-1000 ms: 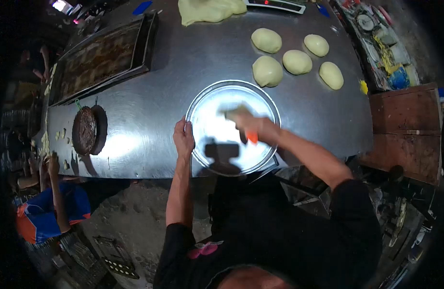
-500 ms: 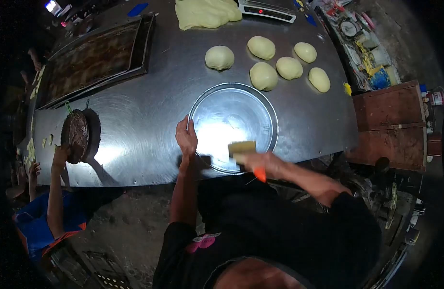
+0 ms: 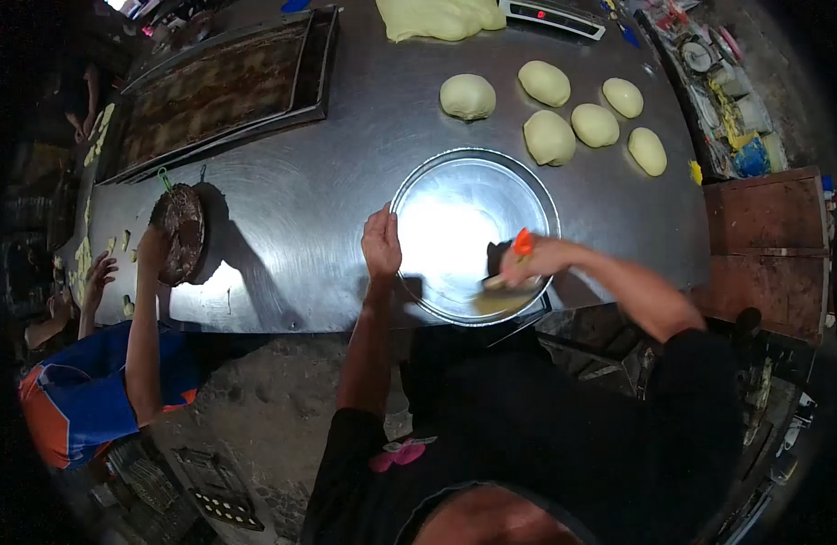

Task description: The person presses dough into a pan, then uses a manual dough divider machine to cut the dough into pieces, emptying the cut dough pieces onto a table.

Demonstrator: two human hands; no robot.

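Observation:
A wide, round, shallow metal pan [image 3: 437, 282] sits near the front edge of the steel table, light glaring off its bottom. My left hand [image 3: 381, 243] is closed on the pan's left rim. In my right hand [image 3: 538, 261] is a brush [image 3: 507, 301] with yellowish bristles, blurred by motion, held low over the right front part of the pan. An orange piece, seemingly the end of the brush handle, sticks out above my fingers. Beyond the pan lie several pale dough balls, the closest being one dough ball [image 3: 549, 138] just past the far rim.
A large dough slab [image 3: 437, 18] lies at the back beside a digital scale [image 3: 553, 18]. Dark baking trays [image 3: 223, 95] are stacked at left. Near them, a co-worker's hand [image 3: 153, 247] reaches into a bowl of brown filling [image 3: 181, 227]. A cluttered side shelf [image 3: 723, 91] stands right.
The brush has swept right and toward me inside the pan, its orange end now pointing away from me. My left hand stays on the rim. The whole view has shifted.

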